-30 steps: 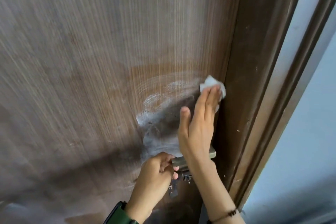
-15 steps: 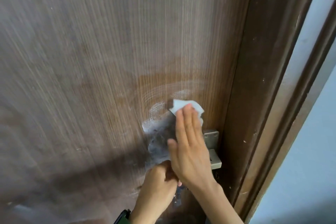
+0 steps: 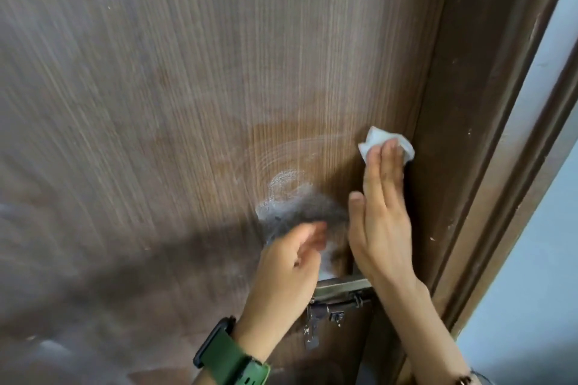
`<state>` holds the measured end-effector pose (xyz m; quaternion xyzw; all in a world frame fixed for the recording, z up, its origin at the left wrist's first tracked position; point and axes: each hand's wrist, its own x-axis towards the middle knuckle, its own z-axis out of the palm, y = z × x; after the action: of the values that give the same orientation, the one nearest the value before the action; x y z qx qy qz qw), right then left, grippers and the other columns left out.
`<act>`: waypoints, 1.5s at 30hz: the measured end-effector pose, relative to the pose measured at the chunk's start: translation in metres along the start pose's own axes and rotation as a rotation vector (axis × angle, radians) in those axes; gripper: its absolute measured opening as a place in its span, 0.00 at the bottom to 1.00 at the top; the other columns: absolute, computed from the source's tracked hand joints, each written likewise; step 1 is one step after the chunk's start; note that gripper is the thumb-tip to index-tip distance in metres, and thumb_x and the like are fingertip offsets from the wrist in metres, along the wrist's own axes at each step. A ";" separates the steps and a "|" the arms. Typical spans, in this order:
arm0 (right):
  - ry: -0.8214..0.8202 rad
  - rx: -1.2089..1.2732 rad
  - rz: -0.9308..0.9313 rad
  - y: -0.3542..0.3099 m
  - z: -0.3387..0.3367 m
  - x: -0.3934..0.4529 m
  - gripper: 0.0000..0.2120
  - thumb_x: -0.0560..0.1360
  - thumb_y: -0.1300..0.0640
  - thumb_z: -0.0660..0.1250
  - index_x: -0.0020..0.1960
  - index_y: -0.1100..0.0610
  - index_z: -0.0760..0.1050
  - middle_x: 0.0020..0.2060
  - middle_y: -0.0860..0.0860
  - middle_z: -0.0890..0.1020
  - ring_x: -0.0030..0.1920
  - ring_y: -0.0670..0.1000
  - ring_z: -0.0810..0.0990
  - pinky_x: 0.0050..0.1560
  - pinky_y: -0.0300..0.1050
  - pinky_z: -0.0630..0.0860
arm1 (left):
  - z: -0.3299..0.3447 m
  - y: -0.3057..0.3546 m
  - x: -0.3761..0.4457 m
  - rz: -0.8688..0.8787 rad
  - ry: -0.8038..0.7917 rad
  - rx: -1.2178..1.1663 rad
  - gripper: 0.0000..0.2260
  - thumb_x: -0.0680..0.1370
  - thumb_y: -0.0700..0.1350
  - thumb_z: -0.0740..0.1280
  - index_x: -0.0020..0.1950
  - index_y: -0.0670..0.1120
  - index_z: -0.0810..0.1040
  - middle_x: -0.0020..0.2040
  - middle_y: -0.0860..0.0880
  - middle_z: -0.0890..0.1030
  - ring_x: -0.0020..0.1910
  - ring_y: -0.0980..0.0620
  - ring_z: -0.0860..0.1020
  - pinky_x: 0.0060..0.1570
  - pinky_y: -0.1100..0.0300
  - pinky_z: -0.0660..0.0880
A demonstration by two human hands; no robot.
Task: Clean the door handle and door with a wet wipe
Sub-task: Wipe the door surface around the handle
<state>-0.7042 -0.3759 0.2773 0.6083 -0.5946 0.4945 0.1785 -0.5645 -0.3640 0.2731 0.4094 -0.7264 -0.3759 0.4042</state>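
The brown wood-grain door fills the view. My right hand lies flat on the door near its right edge, fingers together, pressing a crumpled white wet wipe under the fingertips. A whitish wet smear marks the door left of that hand. My left hand is blurred, with loosely curled fingers lifted just above the metal door handle. Its palm hides the handle's left end.
A dark brown door frame runs along the right, touching the wipe's side. Beyond it is a pale blue wall. A small metal latch hangs under the handle. My left wrist carries a green watch.
My right hand slid the wipe left and down over the smear, then back up to the door's right edge. My left hand's fingers came up off the handle that they gripped before.
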 end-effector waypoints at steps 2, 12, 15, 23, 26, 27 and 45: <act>-0.021 0.007 -0.081 -0.016 0.005 0.006 0.25 0.78 0.57 0.49 0.72 0.64 0.50 0.72 0.58 0.50 0.75 0.56 0.47 0.75 0.51 0.47 | -0.003 0.009 0.007 0.044 0.029 -0.091 0.17 0.73 0.40 0.59 0.55 0.59 0.77 0.49 0.58 0.84 0.49 0.62 0.80 0.51 0.65 0.78; 0.040 0.027 -0.030 -0.016 0.001 0.016 0.25 0.77 0.60 0.51 0.72 0.67 0.53 0.72 0.58 0.50 0.74 0.58 0.48 0.74 0.54 0.49 | -0.019 0.030 0.012 0.121 0.140 -0.270 0.19 0.75 0.34 0.58 0.54 0.56 0.78 0.52 0.56 0.83 0.52 0.62 0.80 0.54 0.67 0.75; -0.110 0.032 -0.260 -0.037 0.022 -0.003 0.25 0.77 0.61 0.53 0.72 0.66 0.55 0.72 0.59 0.53 0.74 0.60 0.51 0.74 0.57 0.49 | -0.023 0.031 0.009 0.146 0.287 -0.310 0.17 0.72 0.37 0.60 0.53 0.53 0.80 0.50 0.57 0.83 0.51 0.63 0.80 0.52 0.72 0.74; 0.102 0.037 0.032 -0.024 0.012 0.014 0.26 0.77 0.61 0.51 0.72 0.67 0.53 0.72 0.60 0.51 0.74 0.54 0.47 0.74 0.51 0.48 | -0.045 0.023 -0.005 0.241 0.393 -0.154 0.17 0.76 0.35 0.58 0.57 0.52 0.78 0.52 0.58 0.83 0.53 0.63 0.79 0.55 0.69 0.74; -0.077 0.031 -0.285 -0.065 0.040 -0.005 0.26 0.77 0.60 0.56 0.73 0.64 0.52 0.72 0.60 0.54 0.74 0.57 0.51 0.74 0.57 0.51 | -0.046 0.029 -0.010 0.458 0.527 0.032 0.16 0.76 0.39 0.56 0.60 0.49 0.75 0.57 0.55 0.79 0.56 0.61 0.78 0.56 0.69 0.73; -0.154 0.004 -0.345 -0.069 0.048 -0.019 0.27 0.77 0.58 0.57 0.73 0.62 0.52 0.72 0.60 0.57 0.74 0.58 0.53 0.74 0.58 0.53 | -0.046 0.028 -0.013 0.533 0.527 0.121 0.16 0.76 0.40 0.55 0.60 0.48 0.75 0.58 0.55 0.78 0.57 0.61 0.78 0.56 0.68 0.74; 0.030 -0.044 0.019 -0.049 0.028 -0.012 0.23 0.78 0.61 0.49 0.71 0.67 0.50 0.71 0.62 0.51 0.73 0.62 0.50 0.69 0.66 0.60 | -0.048 -0.016 -0.018 0.653 0.198 0.487 0.15 0.75 0.38 0.59 0.59 0.39 0.77 0.60 0.43 0.80 0.63 0.50 0.75 0.59 0.52 0.75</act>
<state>-0.6472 -0.3805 0.2736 0.5912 -0.6084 0.4920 0.1958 -0.5111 -0.3646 0.2723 0.2755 -0.8432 -0.0043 0.4615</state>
